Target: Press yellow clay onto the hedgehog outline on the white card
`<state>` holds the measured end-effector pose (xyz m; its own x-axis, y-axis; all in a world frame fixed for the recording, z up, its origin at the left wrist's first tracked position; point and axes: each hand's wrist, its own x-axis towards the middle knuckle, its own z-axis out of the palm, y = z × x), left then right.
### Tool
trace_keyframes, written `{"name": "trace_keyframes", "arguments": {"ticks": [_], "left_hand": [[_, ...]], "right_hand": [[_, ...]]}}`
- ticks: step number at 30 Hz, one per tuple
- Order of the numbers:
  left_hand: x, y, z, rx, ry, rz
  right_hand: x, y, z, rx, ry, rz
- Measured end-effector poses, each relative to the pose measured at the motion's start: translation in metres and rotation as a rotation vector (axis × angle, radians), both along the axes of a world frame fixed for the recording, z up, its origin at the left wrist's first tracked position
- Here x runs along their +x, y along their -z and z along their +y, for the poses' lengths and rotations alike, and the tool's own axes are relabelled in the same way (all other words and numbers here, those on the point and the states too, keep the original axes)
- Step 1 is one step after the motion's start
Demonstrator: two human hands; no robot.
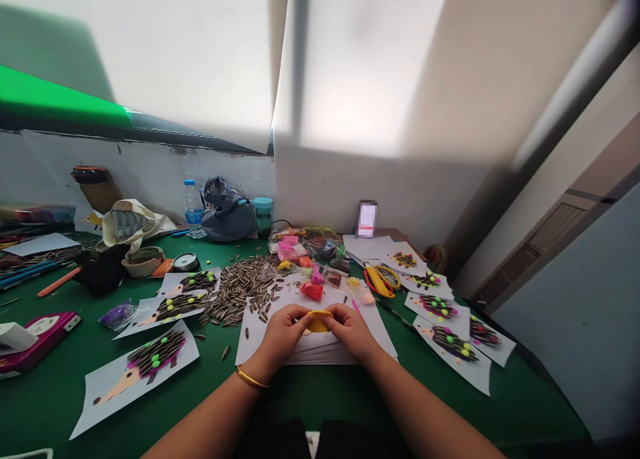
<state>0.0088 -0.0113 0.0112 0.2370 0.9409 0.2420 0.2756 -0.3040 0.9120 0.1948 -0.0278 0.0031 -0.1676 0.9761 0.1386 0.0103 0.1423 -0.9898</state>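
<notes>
Between my two hands is a flattened piece of yellow clay (320,321), held just above a stack of white paper (325,356). My left hand (286,333) pinches its left edge, and a gold bangle circles that wrist. The right edge is pinched by the thumb and fingers of my right hand (352,328). Beyond the hands lie a red clay piece (312,291) and several small bags of coloured clay (300,249). A pile of striped sunflower seeds (239,289) spreads to the left, with some seeds on the paper.
Hedgehog pictures lie at the left (135,377) and right (453,352) on the green table (210,405). Yellow-handled scissors (379,280) rest beyond the paper. A phone (367,220), a water bottle (193,211), a blue bag (227,217) and a lidded cup (263,216) stand by the wall.
</notes>
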Motion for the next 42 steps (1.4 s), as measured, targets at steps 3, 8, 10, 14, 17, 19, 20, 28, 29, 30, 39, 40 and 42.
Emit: {"name": "trace_keyframes", "arguments": {"ticks": [3,8,10,14,17,19,20,28,29,30,39,40,42], "left_hand": [[-0.0001,-0.0018,-0.0009,0.000,0.010,-0.022],[0.0017,-0.0051,-0.0035,0.057,0.053,-0.005],[0.0021,-0.0038,-0.0029,0.090,0.029,0.001],[0.0009,-0.0018,-0.0014,0.097,0.012,-0.013],[0.0000,-0.0030,-0.0021,0.069,0.062,-0.036],[0.0005,-0.0036,-0.0030,0.076,0.075,-0.042],[0.0011,-0.0036,-0.0034,0.089,0.073,-0.035],[0.0022,-0.0015,-0.0016,0.144,0.008,0.016],[0.0017,-0.0026,-0.0017,0.135,0.023,0.006],[0.0013,-0.0039,-0.0022,0.125,0.044,-0.003],[0.0024,-0.0053,-0.0058,0.115,0.085,-0.008],[0.0024,-0.0041,-0.0050,0.113,0.069,-0.002],[0.0022,-0.0022,-0.0034,0.092,0.042,-0.001]], "right_hand": [[0.0001,-0.0006,-0.0002,0.005,0.005,0.024],[-0.0021,-0.0018,-0.0025,0.037,-0.013,-0.067],[-0.0041,-0.0015,-0.0034,0.058,-0.010,-0.098],[-0.0049,0.0009,-0.0025,0.056,0.001,-0.085],[-0.0037,0.0020,-0.0014,0.052,0.008,-0.069],[-0.0043,0.0018,-0.0018,0.064,0.008,-0.089],[-0.0052,0.0015,-0.0024,0.075,0.007,-0.112],[-0.0078,0.0026,-0.0046,0.100,0.006,-0.157],[-0.0070,0.0026,-0.0042,0.096,0.004,-0.136],[-0.0063,0.0023,-0.0039,0.094,0.006,-0.122],[-0.0094,-0.0033,-0.0076,0.143,0.019,-0.275],[-0.0093,-0.0029,-0.0077,0.146,0.012,-0.276],[-0.0082,-0.0018,-0.0076,0.147,0.001,-0.251]]}}
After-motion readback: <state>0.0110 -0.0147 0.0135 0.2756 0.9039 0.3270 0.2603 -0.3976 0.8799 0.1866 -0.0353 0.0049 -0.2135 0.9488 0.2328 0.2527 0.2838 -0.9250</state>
